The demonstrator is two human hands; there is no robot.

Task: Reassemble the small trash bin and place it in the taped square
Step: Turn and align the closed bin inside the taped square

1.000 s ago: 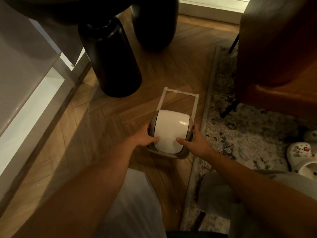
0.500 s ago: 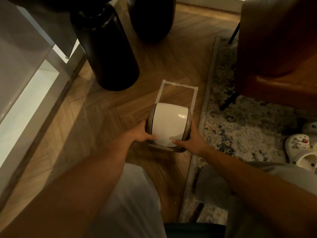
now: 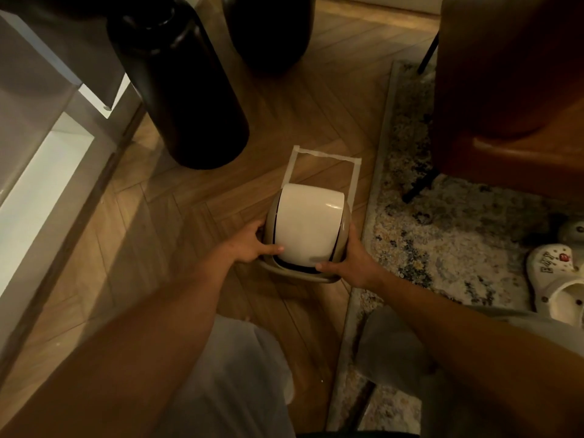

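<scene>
Clasping the small trash bin (image 3: 308,230) between them on the wooden floor (image 3: 177,235), left hand (image 3: 249,245) and right hand (image 3: 354,260) form a two-sided grip, with the taped square (image 3: 325,154) lying directly ahead, its open interior beyond the bin's far edge.

Head view looks steeply down, floor (image 3: 196,222) near.

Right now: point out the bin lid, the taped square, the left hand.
bin lid (image 3: 308,226), head view, centre of white swing flap
taped square (image 3: 325,155), head view, far tape strip
left hand (image 3: 252,245), head view, back of hand
</scene>
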